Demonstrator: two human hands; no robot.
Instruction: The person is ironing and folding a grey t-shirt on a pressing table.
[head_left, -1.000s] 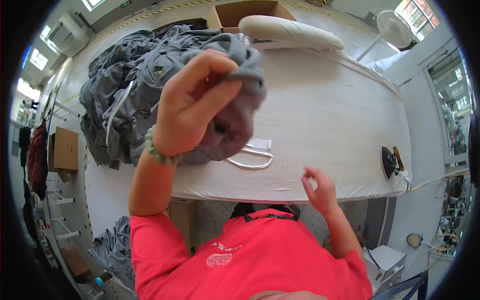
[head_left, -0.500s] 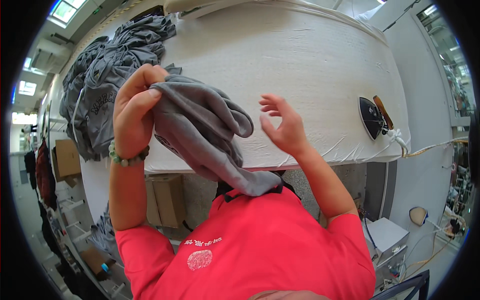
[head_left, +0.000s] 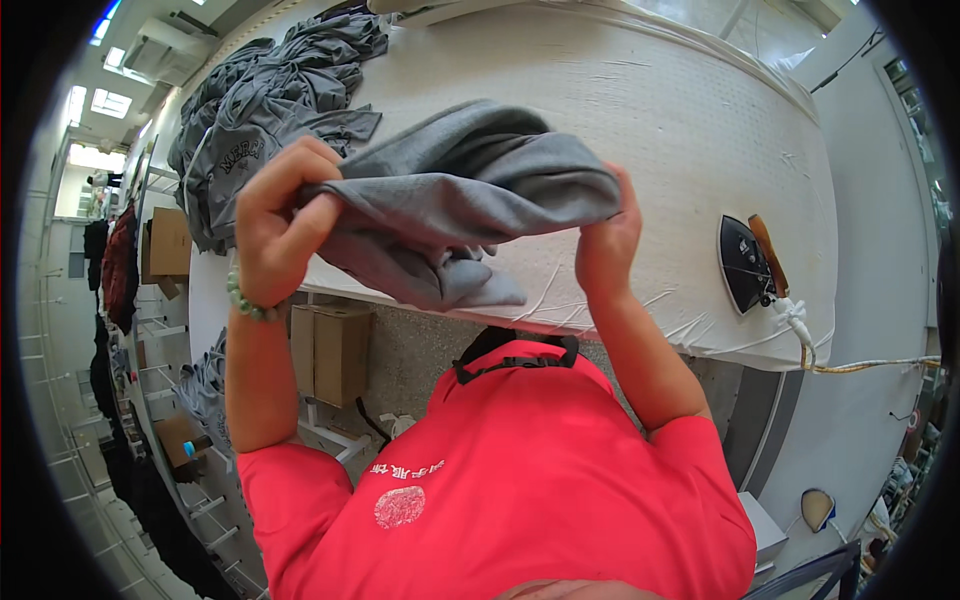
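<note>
Head view, gray garment (head_left: 450, 208), bunched, drooping

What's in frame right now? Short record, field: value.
left hand: grips the left end of a grey garment
right hand: at the garment's right end, fingertips partly hidden by cloth
garment state: bunched, held up between both hands
surface: white-covered table
left on table: pile of grey garments
right on table: black iron, brown handle, cord running right
left wrist: green bead bracelet
below table: cardboard box
</note>
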